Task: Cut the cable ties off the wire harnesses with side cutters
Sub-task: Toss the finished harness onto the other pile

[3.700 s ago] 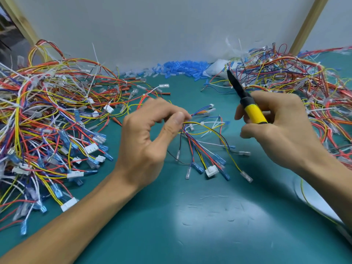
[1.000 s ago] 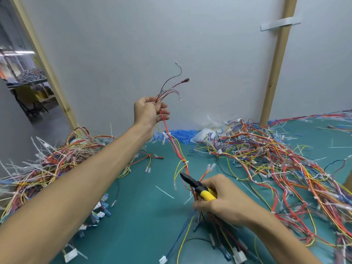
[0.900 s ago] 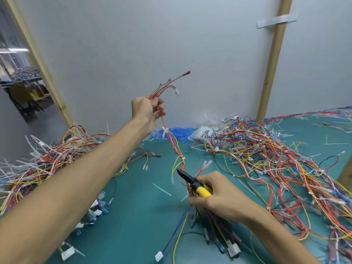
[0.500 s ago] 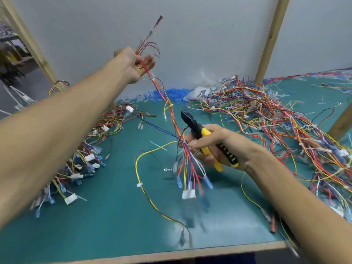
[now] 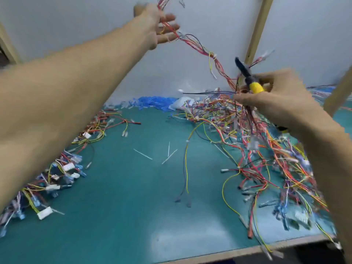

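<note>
A bare stretch of the teal mat is left open in the middle, littered with white tie offcuts. It is hemmed in by a harness pile on the left and a larger tangle on the right. Overhead, passage is barred by a wire harness strung from the left hand to the right hand, where side cutters are gripped; loose wires are dangled over the mat's middle

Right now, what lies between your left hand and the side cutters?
In the head view, only the wire harness: its red wires stretch through the air from the left hand to the right hand gripping the side cutters.
</note>
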A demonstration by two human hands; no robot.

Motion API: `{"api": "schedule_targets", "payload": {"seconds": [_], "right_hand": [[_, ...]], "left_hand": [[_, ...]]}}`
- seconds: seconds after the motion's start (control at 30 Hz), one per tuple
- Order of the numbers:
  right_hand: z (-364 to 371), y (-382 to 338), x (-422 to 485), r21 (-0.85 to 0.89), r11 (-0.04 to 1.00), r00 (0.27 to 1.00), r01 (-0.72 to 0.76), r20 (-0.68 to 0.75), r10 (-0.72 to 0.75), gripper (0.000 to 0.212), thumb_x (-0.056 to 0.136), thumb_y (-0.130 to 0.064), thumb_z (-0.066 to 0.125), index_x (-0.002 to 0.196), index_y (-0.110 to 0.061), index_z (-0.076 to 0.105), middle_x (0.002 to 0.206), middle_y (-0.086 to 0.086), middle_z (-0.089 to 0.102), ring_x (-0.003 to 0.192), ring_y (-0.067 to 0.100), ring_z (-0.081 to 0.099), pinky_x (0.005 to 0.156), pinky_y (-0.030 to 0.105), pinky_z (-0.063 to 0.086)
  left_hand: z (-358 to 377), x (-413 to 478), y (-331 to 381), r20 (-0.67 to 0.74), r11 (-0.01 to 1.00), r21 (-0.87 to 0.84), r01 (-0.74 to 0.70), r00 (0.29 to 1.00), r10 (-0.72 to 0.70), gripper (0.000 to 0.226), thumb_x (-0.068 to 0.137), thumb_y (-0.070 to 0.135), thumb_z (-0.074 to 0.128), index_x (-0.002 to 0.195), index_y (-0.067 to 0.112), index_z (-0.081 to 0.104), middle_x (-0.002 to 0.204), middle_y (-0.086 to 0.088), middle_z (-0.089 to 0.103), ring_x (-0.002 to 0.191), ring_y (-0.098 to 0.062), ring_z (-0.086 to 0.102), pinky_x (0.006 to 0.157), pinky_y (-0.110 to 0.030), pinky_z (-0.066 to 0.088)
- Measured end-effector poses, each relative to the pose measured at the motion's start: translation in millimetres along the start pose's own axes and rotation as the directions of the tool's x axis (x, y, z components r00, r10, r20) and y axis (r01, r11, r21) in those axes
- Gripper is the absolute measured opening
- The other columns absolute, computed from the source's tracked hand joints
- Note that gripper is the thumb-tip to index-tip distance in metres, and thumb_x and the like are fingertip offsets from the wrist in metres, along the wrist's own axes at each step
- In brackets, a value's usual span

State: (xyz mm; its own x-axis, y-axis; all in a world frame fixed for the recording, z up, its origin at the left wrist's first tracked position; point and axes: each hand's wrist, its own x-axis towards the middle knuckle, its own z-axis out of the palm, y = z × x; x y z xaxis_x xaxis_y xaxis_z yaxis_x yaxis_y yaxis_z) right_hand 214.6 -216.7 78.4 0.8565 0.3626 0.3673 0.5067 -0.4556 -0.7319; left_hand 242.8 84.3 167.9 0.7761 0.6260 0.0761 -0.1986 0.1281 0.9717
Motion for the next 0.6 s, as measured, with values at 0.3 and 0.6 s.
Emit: {"api": "schedule_targets", "payload": {"seconds": [0.3, 0.6], "right_hand": [[-32, 56, -36, -0.594, 0.787, 0.986, -0.164, -0.103, 0.127, 0.015, 0.079, -0.026, 0.080, 0.078, -0.015, 0.070, 0.062, 0.015, 0.063, 0.062, 0.032, 0.055, 0.052, 0.033, 0.042], [88, 54, -22, -0.411, 0.723, 0.748, 0.556, 0.626, -0.219, 0.021, 0.084, -0.029, 0.072, 0.103, -0.024, 0.067, 0.100, -0.006, 0.066, 0.094, 0.025, 0.060, 0.073, 0.040, 0.049]], "left_hand": [[58, -21, -63, 0.217, 0.341, 0.937, -0.080, 0.897, -0.386, 0.066, 0.105, 0.036, 0.057, 0.154, -0.003, 0.034, 0.142, -0.022, 0.057, 0.118, -0.037, 0.067, 0.106, -0.050, 0.053], [-51, -46, -64, 0.251, 0.511, 0.851, -0.117, 0.947, -0.202, 0.020, 0.101, 0.023, 0.062, 0.109, 0.006, 0.067, 0.099, -0.008, 0.079, 0.075, -0.024, 0.079, 0.073, -0.037, 0.063]]}}
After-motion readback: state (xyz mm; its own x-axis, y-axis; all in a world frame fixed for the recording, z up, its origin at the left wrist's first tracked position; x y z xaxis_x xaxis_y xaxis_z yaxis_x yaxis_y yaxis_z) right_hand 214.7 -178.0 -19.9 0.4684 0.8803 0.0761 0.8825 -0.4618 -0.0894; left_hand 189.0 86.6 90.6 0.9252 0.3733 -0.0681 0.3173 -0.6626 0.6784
